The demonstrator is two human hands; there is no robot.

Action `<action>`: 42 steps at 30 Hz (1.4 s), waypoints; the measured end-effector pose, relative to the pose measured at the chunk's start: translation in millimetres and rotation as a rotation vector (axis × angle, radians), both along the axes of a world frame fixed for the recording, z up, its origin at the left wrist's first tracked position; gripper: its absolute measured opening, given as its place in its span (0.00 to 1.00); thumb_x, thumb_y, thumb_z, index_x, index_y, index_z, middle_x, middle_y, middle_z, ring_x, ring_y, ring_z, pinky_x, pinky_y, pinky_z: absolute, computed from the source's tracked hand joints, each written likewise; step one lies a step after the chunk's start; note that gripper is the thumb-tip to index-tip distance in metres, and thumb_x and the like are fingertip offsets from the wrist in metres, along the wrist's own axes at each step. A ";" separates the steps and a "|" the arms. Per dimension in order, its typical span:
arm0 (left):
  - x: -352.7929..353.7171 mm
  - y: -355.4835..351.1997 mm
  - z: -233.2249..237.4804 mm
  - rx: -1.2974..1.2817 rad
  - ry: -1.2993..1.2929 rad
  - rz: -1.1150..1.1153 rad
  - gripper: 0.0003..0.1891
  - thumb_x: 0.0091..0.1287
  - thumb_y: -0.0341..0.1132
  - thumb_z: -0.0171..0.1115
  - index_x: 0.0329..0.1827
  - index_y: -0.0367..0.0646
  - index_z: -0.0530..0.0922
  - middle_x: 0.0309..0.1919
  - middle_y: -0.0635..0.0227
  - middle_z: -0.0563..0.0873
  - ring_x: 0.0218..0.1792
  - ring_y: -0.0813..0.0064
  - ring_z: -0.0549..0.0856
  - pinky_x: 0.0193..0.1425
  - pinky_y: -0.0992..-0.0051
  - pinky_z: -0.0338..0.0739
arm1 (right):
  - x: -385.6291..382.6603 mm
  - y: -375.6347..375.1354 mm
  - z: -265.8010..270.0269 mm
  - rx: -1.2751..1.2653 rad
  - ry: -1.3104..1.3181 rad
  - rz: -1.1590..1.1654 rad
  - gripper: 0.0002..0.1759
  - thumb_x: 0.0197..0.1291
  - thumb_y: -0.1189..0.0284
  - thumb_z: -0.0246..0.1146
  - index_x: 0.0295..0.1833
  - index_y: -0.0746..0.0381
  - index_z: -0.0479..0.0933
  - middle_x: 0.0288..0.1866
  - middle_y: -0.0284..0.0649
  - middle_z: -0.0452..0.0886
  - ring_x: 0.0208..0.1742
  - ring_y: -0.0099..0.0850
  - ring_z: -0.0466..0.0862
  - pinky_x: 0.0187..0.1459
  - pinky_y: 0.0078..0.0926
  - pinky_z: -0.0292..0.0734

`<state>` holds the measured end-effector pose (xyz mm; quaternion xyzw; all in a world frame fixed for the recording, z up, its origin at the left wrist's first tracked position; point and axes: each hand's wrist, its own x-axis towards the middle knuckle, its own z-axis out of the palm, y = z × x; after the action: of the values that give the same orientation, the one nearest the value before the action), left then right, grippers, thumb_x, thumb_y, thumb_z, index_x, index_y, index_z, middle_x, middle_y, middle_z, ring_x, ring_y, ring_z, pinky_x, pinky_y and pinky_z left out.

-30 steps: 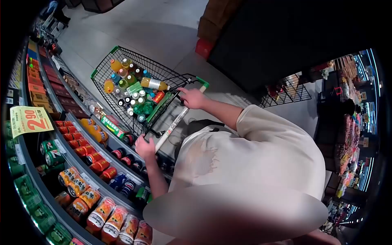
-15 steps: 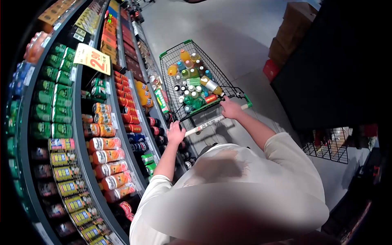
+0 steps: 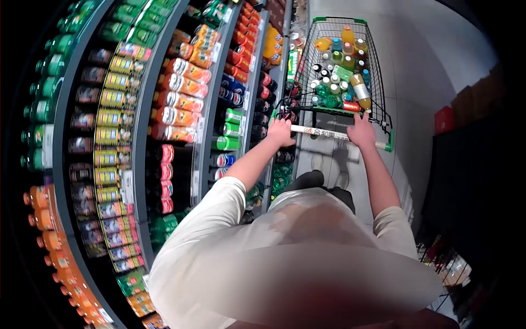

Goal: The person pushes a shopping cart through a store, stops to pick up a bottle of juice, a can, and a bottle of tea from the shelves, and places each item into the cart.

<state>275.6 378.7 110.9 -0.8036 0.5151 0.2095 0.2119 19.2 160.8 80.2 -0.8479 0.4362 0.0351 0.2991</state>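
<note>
A shopping cart (image 3: 378,71) of black wire with green corners stands in front of me, holding several bottles of drink. One bottle with amber liquid and a white label (image 3: 360,92) leans near the cart's handle end, beside a red can (image 3: 351,106). My left hand (image 3: 281,132) is wrapped round the left end of the white handle bar (image 3: 320,133). Farther right on the same bar, my right hand (image 3: 361,131) is closed round it, just behind the amber bottle.
Shelves of drinks run along the left, with orange-labelled bottles (image 3: 183,101), yellow cans (image 3: 114,135) and green bottles (image 3: 41,109). Brown boxes (image 3: 471,101) and a red box (image 3: 444,119) stand at the right. Grey floor (image 3: 408,60) lies beside the cart.
The view has turned, so the cart and both hands appear higher and farther right. More of the left shelves and my feet now show. Both hands are still on the bar.
</note>
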 end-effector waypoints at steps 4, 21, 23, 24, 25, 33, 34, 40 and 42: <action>13.7 7.1 -21.6 0.090 0.074 0.098 0.29 0.56 0.53 0.77 0.57 0.47 0.86 0.52 0.62 0.91 0.56 0.59 0.90 0.64 0.58 0.83 | 2.4 20.0 -4.0 -0.012 0.011 0.026 0.27 0.61 0.61 0.65 0.64 0.58 0.75 0.69 0.54 0.70 0.56 0.56 0.85 0.56 0.55 0.83; -15.4 115.6 -40.1 0.006 0.088 0.337 0.17 0.57 0.44 0.72 0.49 0.52 0.93 0.48 0.67 0.94 0.53 0.63 0.91 0.65 0.57 0.74 | -2.4 117.2 -30.2 0.014 0.081 0.138 0.19 0.61 0.60 0.65 0.54 0.58 0.80 0.73 0.48 0.69 0.63 0.50 0.83 0.64 0.47 0.79; -18.2 130.8 -48.3 0.013 0.139 0.324 0.18 0.56 0.46 0.72 0.48 0.51 0.93 0.47 0.66 0.94 0.52 0.62 0.92 0.62 0.55 0.76 | -10.7 123.5 -42.0 0.008 0.090 0.179 0.18 0.61 0.60 0.65 0.54 0.56 0.80 0.75 0.44 0.70 0.66 0.49 0.83 0.65 0.46 0.79; -22.3 139.2 -47.1 0.004 0.145 0.309 0.19 0.56 0.47 0.72 0.48 0.51 0.93 0.47 0.65 0.94 0.52 0.62 0.92 0.61 0.54 0.77 | -15.6 129.7 -43.3 -0.006 0.090 0.190 0.18 0.62 0.60 0.65 0.54 0.56 0.81 0.75 0.43 0.70 0.66 0.49 0.83 0.66 0.45 0.78; -26.3 148.4 -46.8 -0.007 0.173 0.295 0.20 0.55 0.48 0.72 0.48 0.50 0.93 0.47 0.65 0.94 0.52 0.61 0.92 0.58 0.54 0.79 | -21.6 135.5 -45.5 -0.011 0.073 0.191 0.16 0.62 0.60 0.65 0.53 0.55 0.81 0.75 0.43 0.71 0.67 0.49 0.82 0.66 0.45 0.78; -64.8 217.6 -34.5 -0.058 0.253 0.210 0.19 0.56 0.47 0.70 0.47 0.48 0.93 0.46 0.63 0.94 0.48 0.61 0.93 0.49 0.58 0.88 | -75.8 198.9 -60.7 -0.122 -0.112 0.182 0.13 0.62 0.64 0.63 0.46 0.59 0.85 0.64 0.47 0.79 0.68 0.49 0.80 0.69 0.42 0.76; -71.3 224.2 -31.2 -0.050 0.248 0.186 0.19 0.56 0.47 0.70 0.48 0.49 0.93 0.46 0.63 0.94 0.48 0.61 0.93 0.50 0.57 0.88 | -87.6 211.7 -66.6 -0.143 -0.151 0.161 0.12 0.62 0.65 0.63 0.46 0.60 0.85 0.62 0.47 0.81 0.68 0.49 0.80 0.69 0.42 0.75; -102.9 256.8 -7.4 0.089 0.356 0.161 0.27 0.52 0.51 0.80 0.54 0.50 0.92 0.53 0.67 0.93 0.55 0.63 0.91 0.56 0.57 0.85 | -134.4 251.4 -57.2 -0.139 -0.145 0.186 0.11 0.61 0.67 0.62 0.43 0.61 0.84 0.65 0.49 0.79 0.67 0.51 0.80 0.67 0.44 0.76; -110.0 261.9 -7.5 0.139 0.376 0.174 0.28 0.52 0.52 0.81 0.56 0.50 0.92 0.54 0.68 0.93 0.55 0.64 0.91 0.58 0.57 0.84 | -141.1 258.2 -57.9 -0.122 -0.134 0.203 0.11 0.62 0.67 0.62 0.44 0.60 0.83 0.71 0.51 0.76 0.71 0.52 0.78 0.69 0.45 0.76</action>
<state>165.6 640.6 103.4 -0.7753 0.4585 0.4083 0.1480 -121.8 419.0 22.3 -0.9049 0.3283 -0.0179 0.2703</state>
